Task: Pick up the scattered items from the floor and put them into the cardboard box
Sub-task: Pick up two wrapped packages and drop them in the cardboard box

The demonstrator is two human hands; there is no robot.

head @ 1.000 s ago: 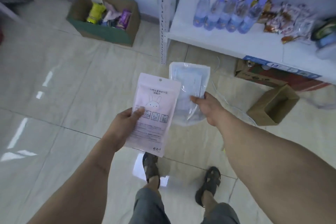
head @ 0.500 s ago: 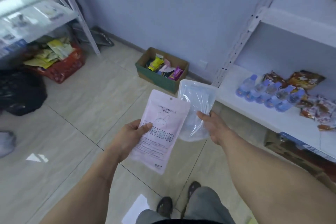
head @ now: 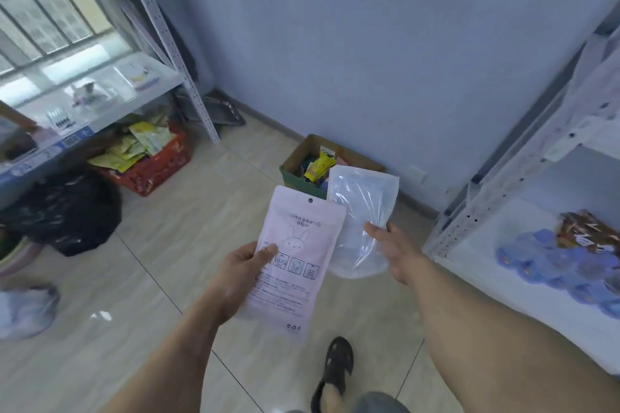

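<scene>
Both grips loaded. Left hand pinching a pink pouch, thumb pressed on its front, fingers hidden behind. Right hand gripping a clear bag by its right edge, thumb on the front. Both packets held up at about the same height, side by side, the clear one partly tucked behind the pink one's upper corner.

Cardboard box straight ahead, on the floor against the wall, its nearer part hidden behind the two packets. Already stocked: a yellow packet standing up inside, something blue below it, the rest hard to make out. Open top, nothing blocking the way in.

Progress, by the look of it: well along. Several items boxed, two more in hand and not yet dropped. Left of the box, a red crate of yellow packets and a black sack; right of it, a shelf with blue bottles. No loose items spotted on the tiles between person and box, though the floor behind is out of sight, so cannot say whether these two are the last.

Remaining, probably: close the gap to the box, lower both hands over the opening, let go.
</scene>
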